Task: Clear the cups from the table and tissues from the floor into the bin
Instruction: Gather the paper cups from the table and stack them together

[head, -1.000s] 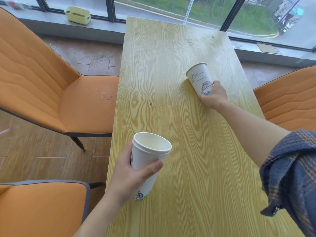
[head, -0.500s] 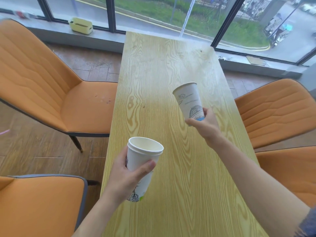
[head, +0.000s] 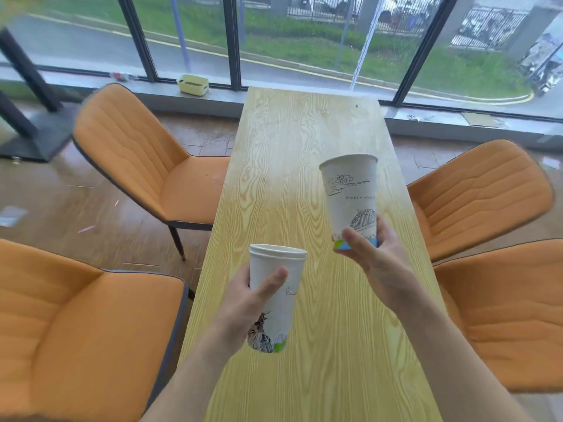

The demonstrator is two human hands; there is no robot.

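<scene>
My left hand point(head: 246, 309) grips a stack of nested white paper cups point(head: 278, 284), held upright above the near part of the wooden table point(head: 304, 141). My right hand point(head: 374, 257) holds a single white paper cup point(head: 350, 193) by its base, upright, a little higher and to the right of the stack. The two are apart, with a gap between them. No bin is in view. A pale scrap point(head: 10, 216) lies on the floor at the far left; it is too blurred to tell whether it is a tissue.
Orange chairs stand on both sides of the table: two at the left point(head: 128, 153) point(head: 76, 336) and two at the right point(head: 481, 193) point(head: 511, 315). A yellow box point(head: 193, 84) sits on the window sill. A dark post base point(head: 33, 138) stands at far left.
My right hand lifted the single cup off the table and brought it back toward the stack in my left hand. The view tilted up, showing more window and chairs.
</scene>
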